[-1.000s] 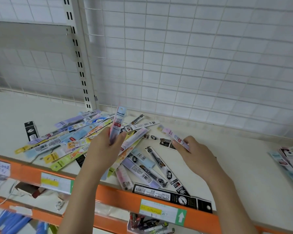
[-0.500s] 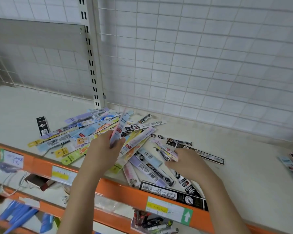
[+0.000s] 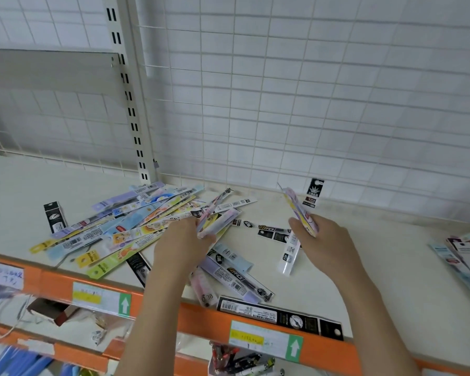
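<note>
Your left hand (image 3: 182, 246) grips a bunch of slim pastel plastic pen packets (image 3: 219, 219) over the cream shelf (image 3: 364, 267). At its three o'clock, your right hand (image 3: 330, 240) pinches a pink-lilac plastic packet (image 3: 299, 211), tilted upward.

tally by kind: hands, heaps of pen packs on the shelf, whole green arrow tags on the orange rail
hands: 2, left hand and right hand
heaps of pen packs: 2, big heap and small heap
green arrow tags: 2, left tag and right tag
total: 6

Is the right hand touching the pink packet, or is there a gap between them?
Touching. The head view shows the right hand pinching the pink packet at its lower end; the left hand grips a pale packet.
</note>
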Demonstrator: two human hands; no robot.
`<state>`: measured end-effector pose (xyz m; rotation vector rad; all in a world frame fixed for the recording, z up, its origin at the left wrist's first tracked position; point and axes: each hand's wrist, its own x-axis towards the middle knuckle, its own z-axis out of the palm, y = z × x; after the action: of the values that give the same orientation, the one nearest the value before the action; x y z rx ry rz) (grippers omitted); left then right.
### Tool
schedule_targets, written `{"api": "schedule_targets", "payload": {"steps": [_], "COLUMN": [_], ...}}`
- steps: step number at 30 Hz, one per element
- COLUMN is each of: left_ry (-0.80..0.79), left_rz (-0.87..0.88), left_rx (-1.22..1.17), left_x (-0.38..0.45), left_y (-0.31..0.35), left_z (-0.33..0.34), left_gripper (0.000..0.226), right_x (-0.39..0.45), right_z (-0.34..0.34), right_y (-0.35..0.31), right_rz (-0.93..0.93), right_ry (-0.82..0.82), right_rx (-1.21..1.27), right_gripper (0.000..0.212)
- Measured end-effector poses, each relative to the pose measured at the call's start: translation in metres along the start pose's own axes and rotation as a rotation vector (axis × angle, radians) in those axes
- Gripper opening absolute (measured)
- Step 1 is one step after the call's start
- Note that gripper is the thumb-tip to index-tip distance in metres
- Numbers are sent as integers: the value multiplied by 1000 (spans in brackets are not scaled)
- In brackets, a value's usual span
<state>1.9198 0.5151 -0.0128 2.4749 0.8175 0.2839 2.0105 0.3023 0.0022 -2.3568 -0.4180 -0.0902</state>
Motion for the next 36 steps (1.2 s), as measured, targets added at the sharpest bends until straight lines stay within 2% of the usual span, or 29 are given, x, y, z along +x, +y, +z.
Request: {"api": "schedule_targets", "payload": {"steps": [5,9,13,16,18,20,23,28,31,36], "left_ry": [-101,-61,-44,-21,6,47,105,147,101,129], "left_rz": [-59,-48,-24,-31,-30,-1,54,131,76,-6], "left_rx": [95,186,214,224,210,181,106,-132,-332,-409], "left_x": [4,6,5,4,5,5,1,-10,-11,-11], "left_y": [20,26,31,31,31,30,33,39,37,31], "left_z": [12,18,13,5,-1,-8,-20,-26,-20,-10], "left_gripper": [30,15,4,19,21,12,13,23,25,26], "right_x": [-6,-9,-12,-13,-12,-12,-10,-8,-6,0], "right_z": [-1,-3,-5,-5,-4,-3,-2,1,1,0], "right_y": [8,12,14,13,11,8,5,8,12,19], "right_rz": [41,54,71,56,48,53,59,55,64,78], "right_ry": [-13,-35,-44,-26,2,11,-4,-7,-8,32], "right_rx": [-4,24,69,79,99,120,118,99,121,135], "right_gripper": [30,15,22,24,27,39,53,34,30,16]}}
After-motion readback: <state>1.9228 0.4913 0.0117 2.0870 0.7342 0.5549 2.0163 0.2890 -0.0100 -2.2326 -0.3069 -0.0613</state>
